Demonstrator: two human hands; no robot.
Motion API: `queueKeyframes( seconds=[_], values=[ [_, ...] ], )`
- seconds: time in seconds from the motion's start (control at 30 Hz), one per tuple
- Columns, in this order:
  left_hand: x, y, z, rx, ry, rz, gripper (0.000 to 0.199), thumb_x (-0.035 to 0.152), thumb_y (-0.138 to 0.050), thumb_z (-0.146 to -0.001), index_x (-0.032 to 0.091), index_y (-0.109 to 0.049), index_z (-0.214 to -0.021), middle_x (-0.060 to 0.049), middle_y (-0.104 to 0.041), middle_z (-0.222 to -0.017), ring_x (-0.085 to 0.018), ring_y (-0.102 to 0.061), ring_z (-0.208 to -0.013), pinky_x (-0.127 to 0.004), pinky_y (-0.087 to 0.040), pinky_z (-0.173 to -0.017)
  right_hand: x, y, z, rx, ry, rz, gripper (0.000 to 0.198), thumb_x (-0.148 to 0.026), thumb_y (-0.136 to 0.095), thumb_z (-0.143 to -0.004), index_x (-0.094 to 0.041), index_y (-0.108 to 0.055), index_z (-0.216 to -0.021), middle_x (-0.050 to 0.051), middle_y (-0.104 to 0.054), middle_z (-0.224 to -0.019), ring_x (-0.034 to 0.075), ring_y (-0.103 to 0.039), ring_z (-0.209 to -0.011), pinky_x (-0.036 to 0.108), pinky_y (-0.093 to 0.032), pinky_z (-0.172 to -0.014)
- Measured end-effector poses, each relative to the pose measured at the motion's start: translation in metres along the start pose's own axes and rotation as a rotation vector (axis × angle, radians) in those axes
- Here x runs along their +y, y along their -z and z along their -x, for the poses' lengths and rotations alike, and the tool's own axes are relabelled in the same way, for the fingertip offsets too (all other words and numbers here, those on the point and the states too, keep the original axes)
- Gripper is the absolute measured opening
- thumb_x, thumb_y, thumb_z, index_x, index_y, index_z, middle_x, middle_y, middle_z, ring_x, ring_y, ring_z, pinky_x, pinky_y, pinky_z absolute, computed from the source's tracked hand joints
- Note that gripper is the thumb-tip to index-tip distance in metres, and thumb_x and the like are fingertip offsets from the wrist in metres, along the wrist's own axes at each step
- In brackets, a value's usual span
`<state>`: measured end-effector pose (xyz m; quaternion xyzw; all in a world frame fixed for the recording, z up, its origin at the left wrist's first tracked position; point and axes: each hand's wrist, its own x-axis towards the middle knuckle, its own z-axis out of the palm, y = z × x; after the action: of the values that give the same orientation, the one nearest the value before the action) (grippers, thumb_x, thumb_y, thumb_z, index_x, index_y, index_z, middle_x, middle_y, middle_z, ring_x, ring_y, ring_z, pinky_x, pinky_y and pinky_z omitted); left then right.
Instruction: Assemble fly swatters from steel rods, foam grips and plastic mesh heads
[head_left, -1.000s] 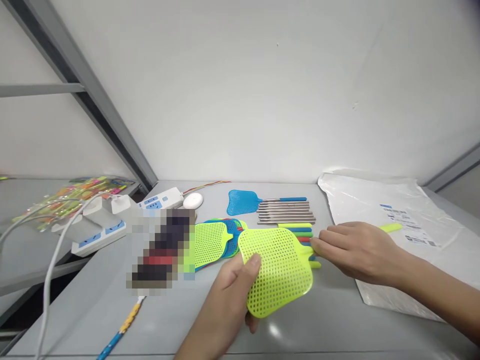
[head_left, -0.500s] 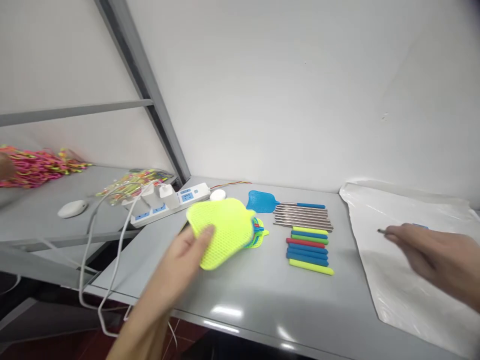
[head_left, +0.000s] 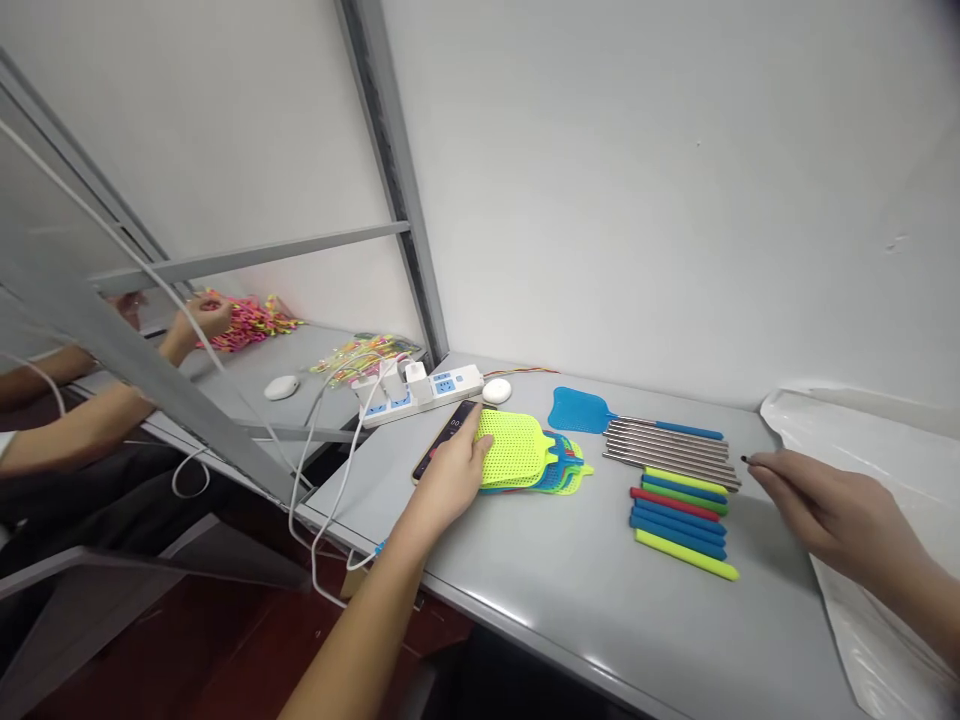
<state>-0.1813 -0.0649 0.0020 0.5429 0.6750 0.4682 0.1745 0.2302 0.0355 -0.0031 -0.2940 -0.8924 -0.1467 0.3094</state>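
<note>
The two hands are well apart: the left hand [head_left: 459, 465] has its thumb over the left edge of a yellow-green perforated plastic swatter head [head_left: 517, 445], but whether its fingers grip from below is hidden, while the right hand [head_left: 832, 500] is closed on one thin object with a dark tip [head_left: 745, 459], the rest of it lost inside the grasp. That head lies uppermost on an overlapping stack on the grey worktop [head_left: 540, 570]; blue and further yellow-green heads [head_left: 574, 480] show beneath, too covered to count. One complete swatter with a blue perforated head [head_left: 579, 410], metal shaft and blue grip lies near the wall, and below it a row of slim silvery metal rods [head_left: 667, 453], packed too closely to number surely. Nearer the front are what look like eight coloured tubes [head_left: 679, 525]: two yellow, four blue, one green, one red. One dark phone [head_left: 448, 435] is partly covered by the left hand. White power-strip housing [head_left: 457, 382], one unit or two being unclear, sits behind it, next to one white round disc [head_left: 496, 391]. One white plastic bag [head_left: 810, 430] is cut off at the right edge. Leftward, a co-worker's hand [head_left: 214, 318] touches an uncountable pink-and-yellow pile [head_left: 251, 320].
</note>
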Motion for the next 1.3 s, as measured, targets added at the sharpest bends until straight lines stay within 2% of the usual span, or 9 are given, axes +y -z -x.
queueKeyframes(
  seconds=[0.13, 0.23, 0.4, 0.57, 0.73, 0.97, 1.1, 1.17, 1.3],
  values=[
    [0.005, -0.004, 0.003, -0.131, 0.097, -0.486, 0.048, 0.036, -0.035, -0.095, 0.024, -0.044, -0.141, -0.016, -0.066, -0.115, -0.032, -0.062, -0.104, -0.040, -0.045, -0.082, 0.005, 0.000, 0.010, 0.021, -0.095, -0.008, 0.013, -0.032, -0.051, -0.092, -0.023, -0.060, -0.091, 0.000, -0.067, -0.071, 0.010, -0.060, -0.051, 0.022, -0.042, -0.047],
    [0.014, -0.013, 0.004, -0.196, 0.011, -0.732, 0.048, 0.031, -0.027, -0.097, 0.027, -0.036, -0.144, -0.013, -0.064, -0.115, -0.029, -0.061, -0.102, -0.038, -0.046, -0.077, 0.004, 0.003, 0.014, 0.015, -0.147, 0.015, 0.011, -0.029, -0.050, -0.092, -0.023, -0.059, -0.090, -0.002, -0.066, -0.068, 0.011, -0.059, -0.049, 0.022, -0.042, -0.048],
    [0.027, -0.031, 0.003, -0.038, -0.189, -1.005, 0.041, 0.021, -0.036, -0.092, 0.023, -0.054, -0.128, -0.015, -0.055, -0.119, -0.033, -0.048, -0.110, -0.045, -0.044, -0.082, -0.001, 0.007, 0.013, 0.004, -0.119, -0.008, 0.008, -0.025, -0.051, -0.092, -0.022, -0.058, -0.091, -0.002, -0.065, -0.069, 0.010, -0.057, -0.050, 0.021, -0.041, -0.050],
    [0.038, -0.041, -0.005, -0.129, -0.391, -0.830, 0.035, 0.018, -0.036, -0.093, 0.024, -0.058, -0.118, -0.011, -0.047, -0.135, -0.030, -0.037, -0.125, -0.048, -0.039, -0.095, -0.005, 0.006, 0.011, 0.006, -0.090, -0.030, 0.007, -0.021, -0.052, -0.092, -0.021, -0.058, -0.090, -0.002, -0.063, -0.067, 0.009, -0.053, -0.050, 0.021, -0.039, -0.050],
    [0.069, -0.067, -0.028, -0.290, -0.545, -0.521, 0.031, 0.025, -0.033, -0.097, 0.021, -0.058, -0.115, -0.006, -0.056, -0.125, -0.022, -0.043, -0.121, -0.041, -0.036, -0.103, -0.005, 0.003, 0.010, 0.031, -0.099, -0.063, 0.006, -0.021, -0.052, -0.092, -0.020, -0.058, -0.091, -0.002, -0.063, -0.069, 0.008, -0.053, -0.051, 0.021, -0.037, -0.050],
    [0.128, -0.129, -0.029, -0.401, -0.762, -0.252, 0.034, 0.040, -0.032, -0.098, 0.018, -0.058, -0.105, -0.006, -0.065, -0.102, -0.018, -0.058, -0.096, -0.031, -0.046, -0.083, -0.008, 0.003, 0.010, -0.034, -0.042, -0.018, 0.010, -0.023, -0.049, -0.093, -0.018, -0.058, -0.092, -0.002, -0.059, -0.067, 0.009, -0.048, -0.049, 0.023, -0.034, -0.050],
    [0.123, -0.147, 0.000, -0.436, -0.877, -0.284, 0.041, 0.053, -0.040, -0.093, 0.017, -0.059, -0.096, -0.006, -0.066, -0.091, -0.020, -0.060, -0.088, -0.030, -0.046, -0.070, -0.025, 0.003, 0.006, -0.050, 0.065, 0.044, 0.012, -0.023, -0.048, -0.094, -0.017, -0.058, -0.091, -0.002, -0.055, -0.064, 0.011, -0.048, -0.051, 0.025, -0.031, -0.050],
    [0.118, -0.151, 0.012, -0.473, -0.897, -0.363, 0.035, 0.048, -0.041, -0.094, 0.018, -0.058, -0.089, -0.003, -0.066, -0.087, -0.019, -0.061, -0.083, -0.030, -0.043, -0.063, -0.037, 0.002, 0.004, -0.067, 0.114, 0.031, 0.017, -0.021, -0.044, -0.095, -0.017, -0.059, -0.089, -0.002, -0.053, -0.061, 0.011, -0.047, -0.050, 0.026, -0.029, -0.049],
    [0.115, -0.150, 0.017, -0.526, -0.919, -0.440, 0.027, 0.037, -0.041, -0.097, 0.020, -0.058, -0.083, 0.001, -0.065, -0.079, -0.016, -0.060, -0.073, -0.029, -0.038, -0.056, -0.049, 0.002, -0.002, -0.017, 0.047, 0.042, 0.019, -0.025, -0.043, -0.097, -0.018, -0.060, -0.089, -0.003, -0.053, -0.059, 0.012, -0.045, -0.049, 0.026, -0.028, -0.051]
  ],
)
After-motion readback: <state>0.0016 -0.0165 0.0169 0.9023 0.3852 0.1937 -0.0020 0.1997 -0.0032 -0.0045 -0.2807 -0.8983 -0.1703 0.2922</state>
